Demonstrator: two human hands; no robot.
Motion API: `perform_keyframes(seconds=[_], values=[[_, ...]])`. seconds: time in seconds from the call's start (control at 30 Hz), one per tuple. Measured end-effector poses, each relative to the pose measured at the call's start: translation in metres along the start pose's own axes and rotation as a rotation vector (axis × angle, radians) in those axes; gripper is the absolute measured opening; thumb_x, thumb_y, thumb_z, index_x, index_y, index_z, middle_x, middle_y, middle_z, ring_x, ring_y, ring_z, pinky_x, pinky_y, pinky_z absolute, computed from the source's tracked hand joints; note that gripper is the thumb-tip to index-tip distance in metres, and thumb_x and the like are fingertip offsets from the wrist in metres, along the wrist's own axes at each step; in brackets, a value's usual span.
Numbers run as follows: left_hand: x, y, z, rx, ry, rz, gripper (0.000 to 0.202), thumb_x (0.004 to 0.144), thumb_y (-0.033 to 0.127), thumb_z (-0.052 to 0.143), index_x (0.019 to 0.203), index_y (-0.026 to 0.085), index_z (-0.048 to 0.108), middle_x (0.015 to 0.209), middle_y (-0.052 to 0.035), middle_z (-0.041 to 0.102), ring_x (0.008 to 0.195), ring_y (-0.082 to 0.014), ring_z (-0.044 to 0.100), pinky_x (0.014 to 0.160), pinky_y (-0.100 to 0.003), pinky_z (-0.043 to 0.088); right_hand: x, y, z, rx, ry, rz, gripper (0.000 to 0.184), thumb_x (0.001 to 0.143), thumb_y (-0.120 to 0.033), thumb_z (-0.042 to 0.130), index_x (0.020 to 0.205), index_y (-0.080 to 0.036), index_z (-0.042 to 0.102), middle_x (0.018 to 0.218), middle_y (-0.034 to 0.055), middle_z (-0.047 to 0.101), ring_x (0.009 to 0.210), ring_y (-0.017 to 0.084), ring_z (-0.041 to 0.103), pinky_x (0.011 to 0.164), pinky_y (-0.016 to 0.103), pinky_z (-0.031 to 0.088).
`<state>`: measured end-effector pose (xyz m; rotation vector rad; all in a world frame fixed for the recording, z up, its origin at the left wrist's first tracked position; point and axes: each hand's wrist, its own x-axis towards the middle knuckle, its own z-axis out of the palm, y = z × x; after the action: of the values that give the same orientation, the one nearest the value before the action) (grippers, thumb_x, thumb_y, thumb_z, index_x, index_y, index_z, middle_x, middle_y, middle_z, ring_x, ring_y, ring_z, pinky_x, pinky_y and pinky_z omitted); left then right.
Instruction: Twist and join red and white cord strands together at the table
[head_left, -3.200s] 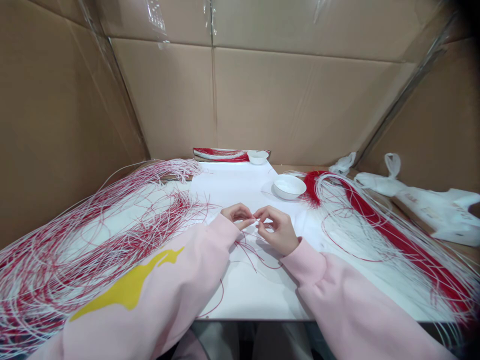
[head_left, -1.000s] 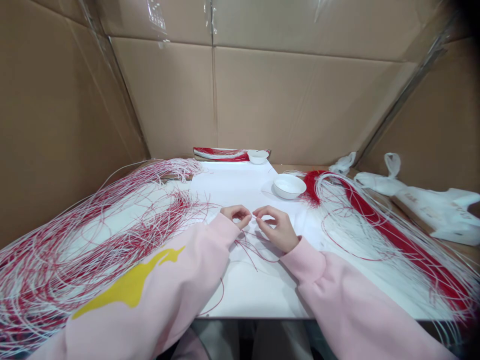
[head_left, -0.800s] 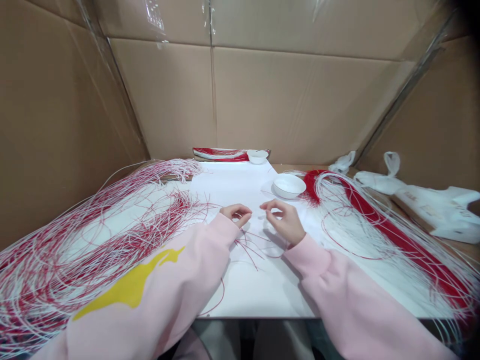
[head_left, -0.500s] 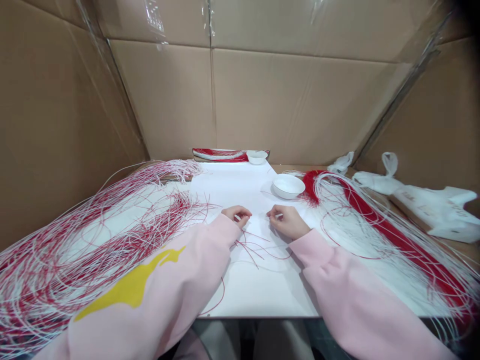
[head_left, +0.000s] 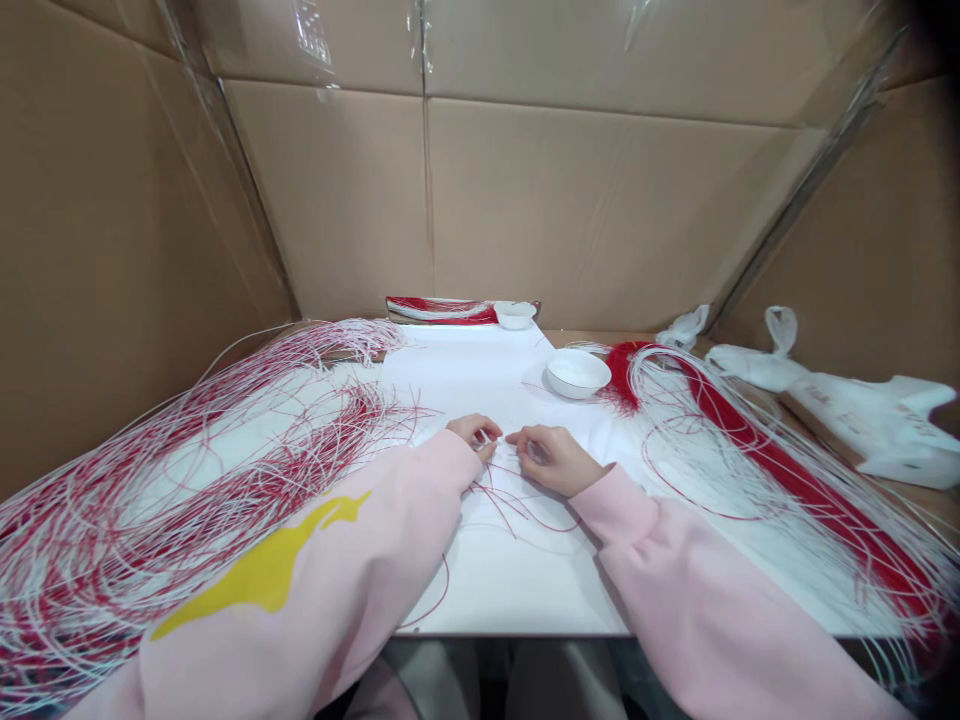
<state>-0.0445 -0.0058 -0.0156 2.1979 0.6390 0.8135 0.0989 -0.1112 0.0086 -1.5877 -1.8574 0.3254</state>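
Sliding back toward the left hand [head_left: 474, 432], the right hand [head_left: 551, 460] is curling, its pinch too small to tell, while light, limp red cords [head_left: 517, 505] are trailing across the white sheet [head_left: 450, 370] mid-frame, needing holding near their ends.

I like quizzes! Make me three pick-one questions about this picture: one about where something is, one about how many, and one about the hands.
1. Where is the near bowl?
A. Past the hands
B. On the floor
C. In a hand

2. How many white bowls show?
A. One
B. Two
C. Five

3. How are the left hand and right hand?
A. Gloved
B. Bare
C. Mittened

Answers:
1. A: it sits beyond the fingertips.
2. B: a far bowl stands at the table's back end.
3. B: skin shows past the pink sleeves.
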Motion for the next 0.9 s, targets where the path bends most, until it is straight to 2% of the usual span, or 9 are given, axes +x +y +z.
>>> perform_keyframes(seconds=[0.17, 0.3, 0.5, 0.57, 0.73, 0.9], values=[[0.000, 0.003, -0.004, 0.181, -0.052, -0.035, 0.021, 0.062, 0.008, 0.055, 0.081, 0.016, 0.060, 0.080, -0.0005, 0.061, 0.069, -0.0103, 0.051, 0.069, -0.023, 0.042, 0.001, 0.000, 0.004, 0.005, -0.021, -0.039, 0.009, 0.063, -0.008, 0.047, 0.063, -0.017, 0.049, 0.082, 0.0068, 0.063, 0.091, 0.021, 0.058, 0.070, 0.027, 0.044], [-0.002, 0.005, -0.008, 0.374, -0.105, -0.036, 0.020, 0.066, 0.018, 0.057, 0.086, 0.017, 0.058, 0.087, -0.0021, 0.059, 0.083, -0.0154, 0.051, 0.078, -0.028, 0.040, 0.000, 0.000, 0.004, 0.050, -0.074, -0.079, 0.011, 0.064, -0.006, 0.047, 0.065, -0.017, 0.050, 0.082, 0.0061, 0.062, 0.094, 0.021, 0.057, 0.071, 0.027, 0.044], [-0.001, 0.007, -0.011, 0.490, -0.186, -0.042, 0.017, 0.068, 0.030, 0.057, 0.081, 0.019, 0.060, 0.087, -0.0026, 0.057, 0.086, -0.0182, 0.049, 0.075, -0.030, 0.038, -0.001, -0.007, 0.004, 0.093, -0.125, -0.131, 0.013, 0.064, -0.005, 0.048, 0.069, -0.017, 0.052, 0.099, 0.0067, 0.061, 0.089, 0.018, 0.058, 0.076, 0.028, 0.044], [0.000, 0.007, -0.012, 0.500, -0.213, -0.052, 0.016, 0.070, 0.031, 0.057, 0.079, 0.019, 0.061, 0.086, -0.0028, 0.057, 0.085, -0.0183, 0.049, 0.074, -0.029, 0.038, -0.001, -0.009, 0.004, 0.112, -0.130, -0.139, 0.013, 0.065, -0.005, 0.048, 0.069, -0.017, 0.052, 0.099, 0.0057, 0.062, 0.086, 0.018, 0.058, 0.075, 0.028, 0.043], [0.003, 0.007, -0.013, 0.499, -0.254, -0.107, 0.013, 0.072, 0.030, 0.056, 0.074, 0.018, 0.060, 0.084, -0.0031, 0.058, 0.084, -0.0171, 0.049, 0.073, -0.028, 0.037, 0.000, -0.009, 0.007, 0.170, -0.045, -0.059, 0.010, 0.069, -0.007, 0.047, 0.068, -0.016, 0.050, 0.087, 0.0041, 0.065, 0.078, 0.015, 0.059, 0.070, 0.025, 0.043], [0.002, 0.009, -0.013, 0.521, -0.234, -0.103, 0.014, 0.071, 0.028, 0.057, 0.081, 0.018, 0.057, 0.086, -0.0027, 0.057, 0.085, -0.0170, 0.049, 0.072, -0.027, 0.037, 0.002, -0.007, 0.008, 0.134, 0.085, -0.002, 0.007, 0.072, -0.012, 0.048, 0.070, -0.015, 0.053, 0.066, 0.0004, 0.060, 0.062, 0.011, 0.054, 0.060, 0.022, 0.041]])
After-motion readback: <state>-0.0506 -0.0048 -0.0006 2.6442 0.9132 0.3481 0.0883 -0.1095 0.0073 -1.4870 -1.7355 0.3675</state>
